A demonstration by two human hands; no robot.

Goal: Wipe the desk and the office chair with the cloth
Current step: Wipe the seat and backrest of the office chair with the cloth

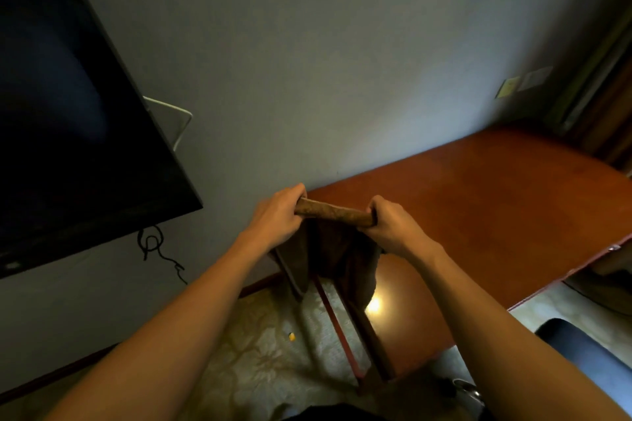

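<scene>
Cloth (337, 249) — brown, soft, probably light; held above the desk's (478, 202) near corner, left hand (273, 215) and right hand (393, 229) each gripping a top corner. Best gathered into a pad — loose folds drag.

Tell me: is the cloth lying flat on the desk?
No, the left hand and right hand grip the cloth by its top edge so it hangs down.

Home or hotel room: wall-mounted television (68, 113), wooden desk (496, 215), patterned carpet (260, 352).
</scene>
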